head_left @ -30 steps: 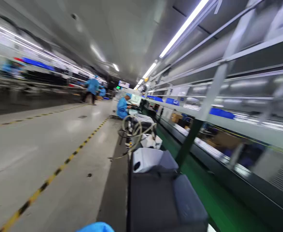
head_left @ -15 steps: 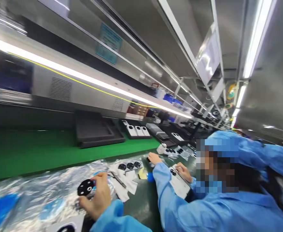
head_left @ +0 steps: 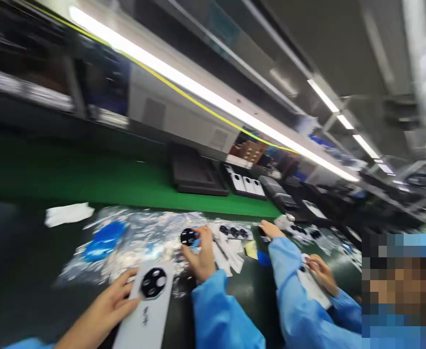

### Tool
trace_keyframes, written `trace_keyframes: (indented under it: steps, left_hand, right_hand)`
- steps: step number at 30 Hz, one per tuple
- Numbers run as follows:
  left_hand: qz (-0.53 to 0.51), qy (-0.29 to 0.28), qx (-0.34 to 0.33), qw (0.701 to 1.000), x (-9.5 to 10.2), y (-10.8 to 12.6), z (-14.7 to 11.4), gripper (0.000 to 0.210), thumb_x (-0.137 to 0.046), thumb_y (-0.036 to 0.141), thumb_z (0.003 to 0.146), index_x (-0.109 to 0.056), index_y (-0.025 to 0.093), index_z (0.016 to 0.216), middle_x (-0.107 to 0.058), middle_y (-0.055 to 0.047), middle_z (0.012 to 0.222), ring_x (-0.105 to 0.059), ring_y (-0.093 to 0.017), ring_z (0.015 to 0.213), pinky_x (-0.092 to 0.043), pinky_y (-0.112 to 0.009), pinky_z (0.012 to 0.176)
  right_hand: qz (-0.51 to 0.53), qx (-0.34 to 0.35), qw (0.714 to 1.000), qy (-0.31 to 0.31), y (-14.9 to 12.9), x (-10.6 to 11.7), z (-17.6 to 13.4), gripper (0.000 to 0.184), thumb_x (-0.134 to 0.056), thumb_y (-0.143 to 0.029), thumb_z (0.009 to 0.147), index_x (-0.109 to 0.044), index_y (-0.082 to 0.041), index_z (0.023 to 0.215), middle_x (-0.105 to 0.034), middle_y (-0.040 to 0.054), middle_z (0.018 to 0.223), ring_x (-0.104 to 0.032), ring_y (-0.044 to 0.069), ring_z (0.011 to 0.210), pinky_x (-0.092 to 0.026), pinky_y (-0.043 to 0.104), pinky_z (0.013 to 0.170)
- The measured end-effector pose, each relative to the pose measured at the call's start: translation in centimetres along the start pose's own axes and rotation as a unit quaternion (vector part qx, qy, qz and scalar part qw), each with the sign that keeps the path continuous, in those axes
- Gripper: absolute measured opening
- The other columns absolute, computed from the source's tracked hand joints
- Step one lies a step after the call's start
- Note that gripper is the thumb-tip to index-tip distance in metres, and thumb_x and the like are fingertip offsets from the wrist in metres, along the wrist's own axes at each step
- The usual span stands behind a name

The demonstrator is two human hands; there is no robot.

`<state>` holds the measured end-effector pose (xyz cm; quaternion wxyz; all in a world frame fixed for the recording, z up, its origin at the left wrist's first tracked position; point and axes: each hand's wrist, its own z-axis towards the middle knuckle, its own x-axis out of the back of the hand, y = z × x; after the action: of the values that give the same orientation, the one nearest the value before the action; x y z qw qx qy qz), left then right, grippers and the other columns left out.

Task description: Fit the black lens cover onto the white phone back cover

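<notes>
Head view: at the lower left of the frame, a white phone back cover (head_left: 148, 303) with a round black camera ring was held by the left hand (head_left: 105, 308), fingers curled around its left edge. Just above, at the lower centre, the right hand (head_left: 200, 259) was closed on a small black camera ring (head_left: 188, 236), pinched at the fingertips over crinkled clear film (head_left: 140, 237) spread on the dark surface (head_left: 23, 271). To the right, a co-worker's sleeve (head_left: 296, 295) in blue was seen, with that person's two hands resting on parts. Farther back, a green conveyor belt (head_left: 71, 177) carried a dark tray (head_left: 196, 174) near the frame's centre.
</notes>
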<state>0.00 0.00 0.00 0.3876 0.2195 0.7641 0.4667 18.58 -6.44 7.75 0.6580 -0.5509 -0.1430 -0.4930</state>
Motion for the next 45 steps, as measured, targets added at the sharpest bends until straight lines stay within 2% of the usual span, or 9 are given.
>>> trace_keyframes:
  steps: [3, 6, 10, 14, 19, 29, 45]
  left_hand:
    - [-0.036, 0.034, -0.015, 0.999, -0.2, 0.9, -0.4, 0.084, -0.079, 0.047, 0.058, -0.037, 0.021, 0.126, -0.069, -0.006, 0.096, -0.066, -0.025, 0.08, -0.05, -0.032, 0.067]
    - [-0.036, 0.031, -0.015, 0.999, -0.8, 2.3, -0.3, 0.065, -0.069, 0.033, 0.066, -0.037, 0.018, 0.121, -0.068, -0.006, 0.096, -0.065, -0.019, 0.073, -0.046, -0.026, 0.064]
    - [-0.03, 0.04, -0.003, 0.999, -1.1, 3.5, -0.6, 0.052, -0.06, 0.025, 0.068, -0.04, 0.016, 0.115, -0.067, -0.006, 0.097, -0.062, -0.015, 0.072, -0.043, -0.024, 0.063]
    - [-0.044, 0.051, -0.01, 0.998, -0.9, 3.4, -0.7, 0.046, -0.058, 0.022, 0.07, -0.041, 0.017, 0.113, -0.066, -0.004, 0.094, -0.062, -0.015, 0.073, -0.044, -0.025, 0.065]
    - [-0.062, 0.062, -0.017, 0.996, -0.7, 2.4, 0.0, 0.049, -0.06, 0.024, 0.067, -0.043, 0.016, 0.112, -0.066, -0.005, 0.094, -0.062, -0.014, 0.065, -0.043, -0.023, 0.059]
    - [-0.052, 0.062, -0.022, 0.996, -0.3, 1.2, 0.2, 0.051, -0.059, 0.027, 0.069, -0.043, 0.017, 0.117, -0.065, -0.007, 0.098, -0.063, -0.014, 0.065, -0.044, -0.023, 0.056]
    - [-0.063, 0.057, -0.021, 0.996, -0.4, 1.4, 0.1, 0.05, -0.058, 0.023, 0.067, -0.044, 0.017, 0.114, -0.066, -0.006, 0.1, -0.064, -0.014, 0.065, -0.047, -0.023, 0.057]
  right_hand:
    - [0.062, 0.008, 0.998, -0.02, 1.7, -0.8, 0.9, 0.025, -0.056, -0.027, 0.089, -0.057, -0.015, 0.111, -0.059, 0.0064, 0.107, -0.058, 0.017, 0.09, -0.05, 0.036, 0.082]
    - [0.099, 0.015, 0.994, -0.038, 2.7, -0.8, 1.5, 0.026, -0.058, -0.017, 0.079, -0.058, -0.018, 0.105, -0.059, 0.0044, 0.097, -0.056, 0.017, 0.085, -0.049, 0.033, 0.078]
    - [0.12, 0.082, 0.986, -0.082, 2.1, -0.6, 0.9, 0.029, -0.064, -0.016, 0.073, -0.058, -0.019, 0.102, -0.056, 0.0015, 0.087, -0.052, 0.013, 0.07, -0.048, 0.024, 0.063]
    - [0.114, 0.146, 0.975, -0.122, 1.0, -1.7, -0.2, 0.037, -0.065, -0.009, 0.072, -0.056, -0.021, 0.106, -0.055, 0.0009, 0.087, -0.053, 0.013, 0.073, -0.049, 0.022, 0.066]
    - [0.107, 0.174, 0.967, -0.153, 0.9, -2.9, -1.0, 0.049, -0.064, -0.002, 0.068, -0.051, -0.022, 0.11, -0.055, 0.0013, 0.093, -0.056, 0.013, 0.08, -0.05, 0.02, 0.068]
    - [0.065, 0.182, 0.968, -0.16, 1.3, -3.5, -1.0, 0.051, -0.065, -0.005, 0.07, -0.049, -0.024, 0.114, -0.053, 0.0032, 0.098, -0.057, 0.016, 0.087, -0.052, 0.025, 0.072]
    - [0.074, 0.167, 0.969, -0.163, 0.8, -3.5, -1.1, 0.047, -0.066, -0.004, 0.07, -0.052, -0.022, 0.111, -0.053, 0.0028, 0.094, -0.058, 0.016, 0.084, -0.053, 0.024, 0.069]
